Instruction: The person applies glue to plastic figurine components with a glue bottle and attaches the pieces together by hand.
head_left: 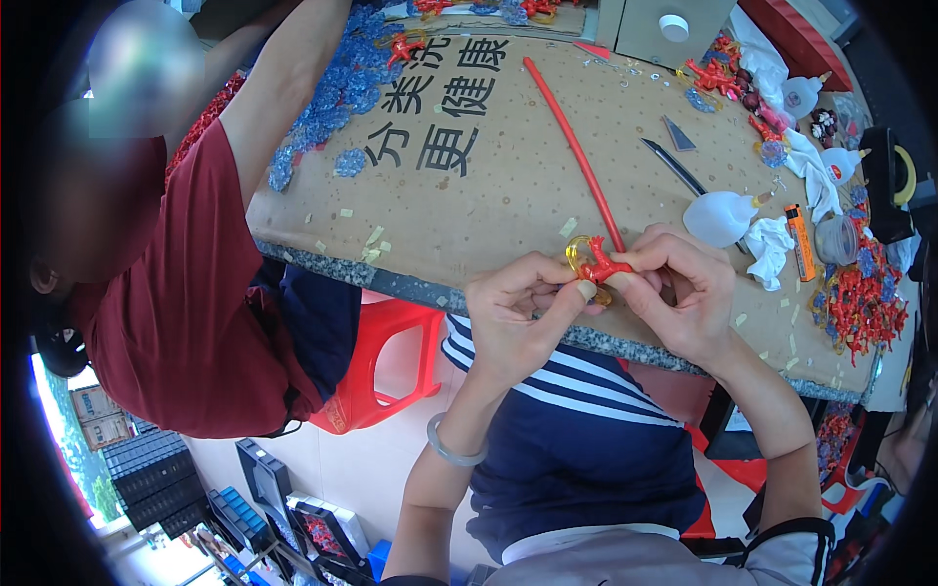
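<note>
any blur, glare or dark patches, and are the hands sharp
Head view: the co-worker's head is blurred away; head view: the window at lower left is glaringly bright; head view: corners fall to black, while the left hand, right hand and red figure look fairly sharp.

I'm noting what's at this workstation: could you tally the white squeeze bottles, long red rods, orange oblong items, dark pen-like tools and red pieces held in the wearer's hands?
White squeeze bottles: 3
Long red rod: 1
Orange oblong item: 1
Dark pen-like tool: 1
Held red piece: 1
Total: 7
</note>
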{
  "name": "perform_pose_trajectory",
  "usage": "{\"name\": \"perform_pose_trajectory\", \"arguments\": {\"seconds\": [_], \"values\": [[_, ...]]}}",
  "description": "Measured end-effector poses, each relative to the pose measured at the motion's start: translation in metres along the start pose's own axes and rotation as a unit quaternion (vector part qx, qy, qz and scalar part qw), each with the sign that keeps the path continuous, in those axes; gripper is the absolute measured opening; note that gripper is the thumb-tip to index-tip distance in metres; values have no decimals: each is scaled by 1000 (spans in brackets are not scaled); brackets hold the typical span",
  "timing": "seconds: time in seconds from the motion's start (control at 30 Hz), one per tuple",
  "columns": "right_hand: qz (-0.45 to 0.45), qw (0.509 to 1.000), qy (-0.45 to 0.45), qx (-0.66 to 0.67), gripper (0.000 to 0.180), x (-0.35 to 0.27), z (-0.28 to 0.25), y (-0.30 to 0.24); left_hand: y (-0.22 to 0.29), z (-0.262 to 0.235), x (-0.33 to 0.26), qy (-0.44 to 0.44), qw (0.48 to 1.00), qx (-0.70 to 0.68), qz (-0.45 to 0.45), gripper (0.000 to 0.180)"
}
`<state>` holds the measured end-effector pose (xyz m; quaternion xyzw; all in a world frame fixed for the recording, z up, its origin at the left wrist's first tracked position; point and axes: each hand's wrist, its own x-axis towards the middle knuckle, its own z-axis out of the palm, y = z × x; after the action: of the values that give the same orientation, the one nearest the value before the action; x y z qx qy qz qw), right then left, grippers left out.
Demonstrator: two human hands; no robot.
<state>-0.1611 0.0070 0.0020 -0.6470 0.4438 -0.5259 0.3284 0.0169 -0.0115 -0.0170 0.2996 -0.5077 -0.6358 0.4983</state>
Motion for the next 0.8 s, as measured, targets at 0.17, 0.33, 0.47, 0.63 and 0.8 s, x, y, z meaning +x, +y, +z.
{"name": "perform_pose_trajectory", "arguments": {"seconds": [0.17,0.33,0.47,0.63,0.8], "values": [[11,1000,3,15,9,1,1,-1,3,2,2,-3,1000,-4,10,3],[7,1000,0,17,7,0,1,-1,6,2,0,-7,1000,-1,5,4],[11,1000,5,14,7,-1,2,4,0,0,-1,-1,1000,-19,-18,4],[14,1000,-5,13,7,-2,0,3,2,0,-1,-4,1000,-9,-5,5],[28,999,-6,38,5,-2,1,5,3,1,0,3,999,27,26,4]]}}
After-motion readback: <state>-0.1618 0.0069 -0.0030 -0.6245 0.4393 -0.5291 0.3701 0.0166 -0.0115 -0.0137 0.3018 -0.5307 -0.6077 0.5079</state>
